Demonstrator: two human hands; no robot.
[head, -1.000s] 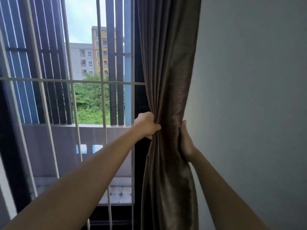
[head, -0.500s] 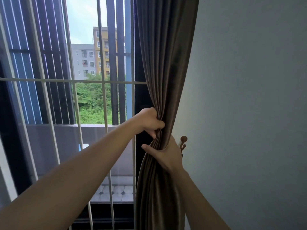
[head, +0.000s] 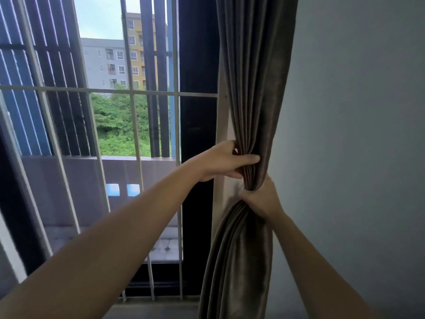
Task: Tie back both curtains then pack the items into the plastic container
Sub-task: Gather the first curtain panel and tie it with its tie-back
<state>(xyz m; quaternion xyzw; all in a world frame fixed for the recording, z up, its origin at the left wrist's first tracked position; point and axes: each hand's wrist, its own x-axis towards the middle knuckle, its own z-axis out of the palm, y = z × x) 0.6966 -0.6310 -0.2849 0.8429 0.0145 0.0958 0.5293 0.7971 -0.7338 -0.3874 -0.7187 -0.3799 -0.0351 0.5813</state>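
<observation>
A brown-grey curtain (head: pixel 255 88) hangs at the right side of the window, bunched into a narrow bundle against the wall. My left hand (head: pixel 224 161) grips the gathered folds from the left, thumb laid across the front. Just below it, my right hand (head: pixel 262 199) is wrapped round the bundle at its tightest point, next to the window frame. Below my hands the curtain fans out again toward the floor. No tie-back, hook or plastic container shows in this view.
A white metal window grille (head: pixel 133 93) fills the left half, with a balcony, trees and buildings beyond. A plain grey wall (head: pixel 356 134) stands to the right of the curtain. The white window frame post (head: pixel 222 125) runs vertically just left of the curtain.
The curtain bundle has shifted right, closer to the wall, and is pinched tighter. My right hand has closed round it below my left hand; the small wooden hook seen earlier is now hidden.
</observation>
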